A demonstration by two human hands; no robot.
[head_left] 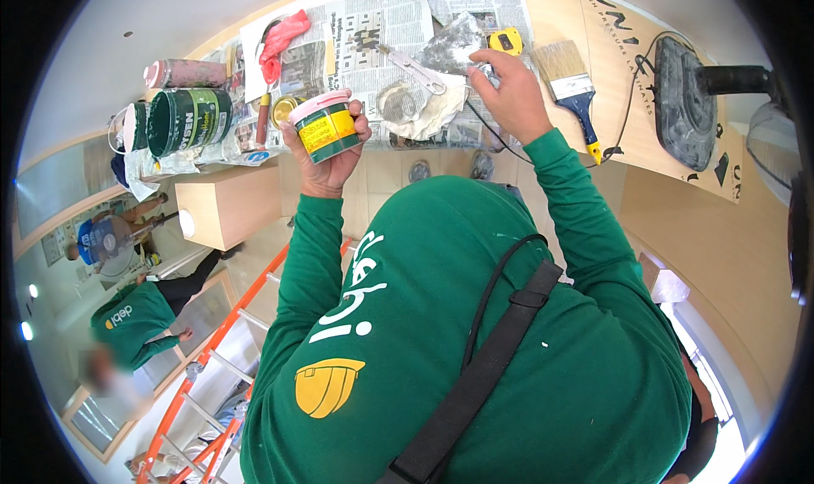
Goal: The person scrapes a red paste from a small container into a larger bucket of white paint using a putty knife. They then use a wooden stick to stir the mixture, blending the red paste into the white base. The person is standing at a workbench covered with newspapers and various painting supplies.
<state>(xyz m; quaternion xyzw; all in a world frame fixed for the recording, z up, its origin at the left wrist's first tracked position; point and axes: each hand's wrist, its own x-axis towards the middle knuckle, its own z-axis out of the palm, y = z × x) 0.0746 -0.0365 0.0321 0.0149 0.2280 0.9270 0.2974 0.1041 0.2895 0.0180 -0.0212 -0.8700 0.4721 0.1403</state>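
Note:
My left hand (325,169) grips a small tub (326,133) with a pink lid and yellow-and-green label. Beside it lie a round gold lid (286,109) and a red-handled tool (264,119) partly under a pink glove (287,35). My right hand (515,92) hovers by a whitened, crumpled sheet (449,47), fingers apart and bent; I cannot tell whether it touches it. A white utility knife (411,68) and a crumpled cloth (424,111) lie on newspaper. A yellow tape measure (504,40) and wide brush (566,90) are at the right.
A sander (682,111) with cable rests on the board (610,52). Paint buckets (191,119) and a pink roller (185,72) sit left. Below are a wooden box (225,208) and orange ladder (195,382); two people (136,314) (89,238) are farther left.

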